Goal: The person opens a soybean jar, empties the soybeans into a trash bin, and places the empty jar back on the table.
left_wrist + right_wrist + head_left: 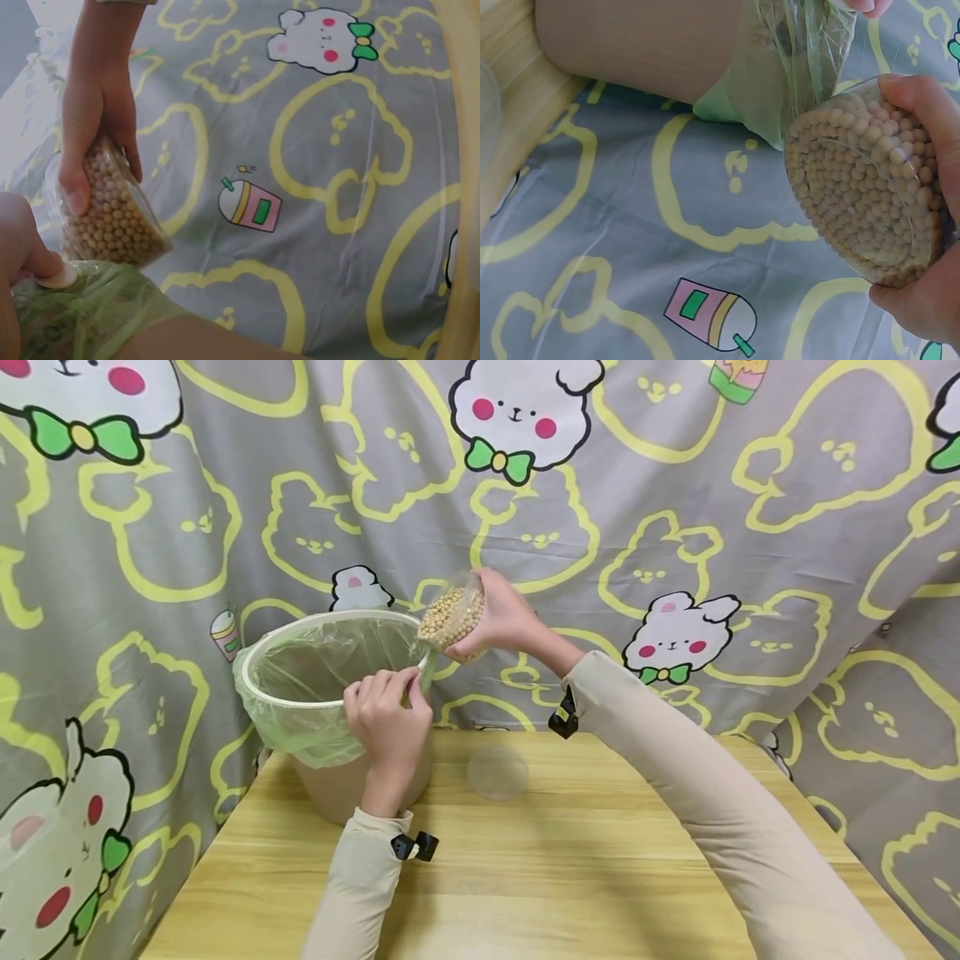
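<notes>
My right hand [508,617] grips a clear plastic jar [452,614] filled with round, pale-yellow beans that look like soybeans. The jar is tipped toward the bin's opening, beside the right side of its rim. In the right wrist view, the bottom of the jar of beans [862,184] faces the camera. At the bin's near right rim, my left hand [390,714] pinches the edge, fingers over the top. A thin green bag [318,739] lines the beige bin [330,789] and folds over its white rim [255,647]. The bin's bottom inside is hidden.
A clear round lid [497,772] lies on the wooden table [570,852], right of the bin. Behind and at both sides hangs a grey curtain [420,543] with cartoon animals, close to the bin and the jar.
</notes>
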Available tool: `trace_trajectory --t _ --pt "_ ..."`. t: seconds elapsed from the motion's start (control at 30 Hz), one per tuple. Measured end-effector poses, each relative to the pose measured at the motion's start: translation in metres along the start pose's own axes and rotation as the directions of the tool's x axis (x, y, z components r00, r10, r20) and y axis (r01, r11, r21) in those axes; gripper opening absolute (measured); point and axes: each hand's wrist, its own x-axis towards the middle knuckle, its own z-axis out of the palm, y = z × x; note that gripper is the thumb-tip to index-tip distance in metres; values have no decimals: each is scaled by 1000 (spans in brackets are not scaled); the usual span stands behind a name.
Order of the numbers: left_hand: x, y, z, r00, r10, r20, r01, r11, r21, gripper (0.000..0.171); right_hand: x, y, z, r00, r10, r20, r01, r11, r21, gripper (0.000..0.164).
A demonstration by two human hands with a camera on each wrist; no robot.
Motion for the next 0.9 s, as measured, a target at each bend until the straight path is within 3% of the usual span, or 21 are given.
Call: trace_trajectory --t 0.33,0.9 --pt "2 3 -1 1000 -20 3 19 1000 10 6 5 -11 -4 999 -17 32 20 995 -93 106" --pt "0 3 -1 1000 5 -20 -5 1000 14 5 9 -14 -8 996 -27 82 41 984 -175 120"
